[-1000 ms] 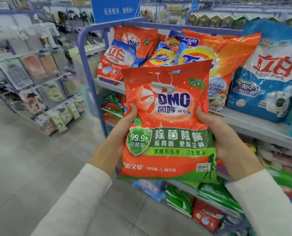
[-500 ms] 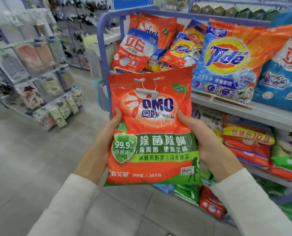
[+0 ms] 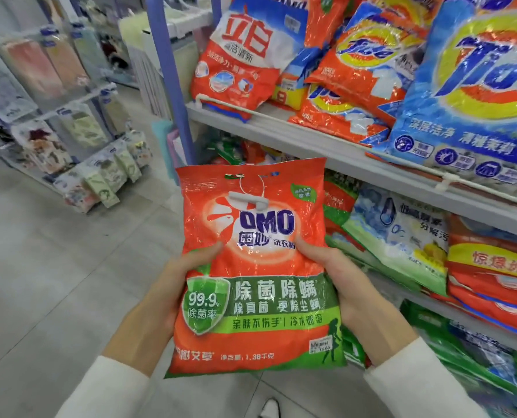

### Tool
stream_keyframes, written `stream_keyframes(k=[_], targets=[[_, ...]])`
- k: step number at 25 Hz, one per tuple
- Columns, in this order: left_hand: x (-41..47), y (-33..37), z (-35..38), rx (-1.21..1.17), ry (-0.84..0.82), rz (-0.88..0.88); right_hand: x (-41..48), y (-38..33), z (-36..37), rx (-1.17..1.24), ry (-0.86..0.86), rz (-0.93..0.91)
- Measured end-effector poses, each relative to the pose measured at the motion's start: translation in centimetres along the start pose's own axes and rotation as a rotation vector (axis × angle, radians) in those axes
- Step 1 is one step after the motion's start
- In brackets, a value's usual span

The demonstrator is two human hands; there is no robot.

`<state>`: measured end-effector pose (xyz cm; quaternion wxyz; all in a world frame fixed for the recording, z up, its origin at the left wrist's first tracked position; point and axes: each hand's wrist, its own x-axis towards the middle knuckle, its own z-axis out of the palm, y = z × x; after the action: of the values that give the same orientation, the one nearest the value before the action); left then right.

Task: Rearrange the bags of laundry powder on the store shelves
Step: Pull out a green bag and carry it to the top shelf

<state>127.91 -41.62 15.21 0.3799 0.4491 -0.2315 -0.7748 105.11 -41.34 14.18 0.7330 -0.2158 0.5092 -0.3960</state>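
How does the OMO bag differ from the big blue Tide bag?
The OMO bag is orange and green; the Tide bag is mostly blue. The left hand and right hand hold the OMO bag; the Tide bag sits on the top shelf. Both are glossy.

Gripping an orange laundry powder bag (image 3: 257, 267) upright, left hand (image 3: 164, 294) on its left edge, right hand (image 3: 353, 297) on its right. Shelves (image 3: 311, 143) just right of it, crammed with more bags (image 3: 477, 86).
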Motion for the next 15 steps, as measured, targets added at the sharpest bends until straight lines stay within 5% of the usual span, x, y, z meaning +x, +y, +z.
stream_keyframes(k=[9,15], targets=[[10.0,1.1,-4.3,0.060,0.051,-0.112,8.9,-0.5,-0.1,-0.012,0.066,0.017],[15.9,2.0,-9.9,0.104,-0.084,-0.124,14.2,1.6,1.8,-0.052,0.134,-0.043]])
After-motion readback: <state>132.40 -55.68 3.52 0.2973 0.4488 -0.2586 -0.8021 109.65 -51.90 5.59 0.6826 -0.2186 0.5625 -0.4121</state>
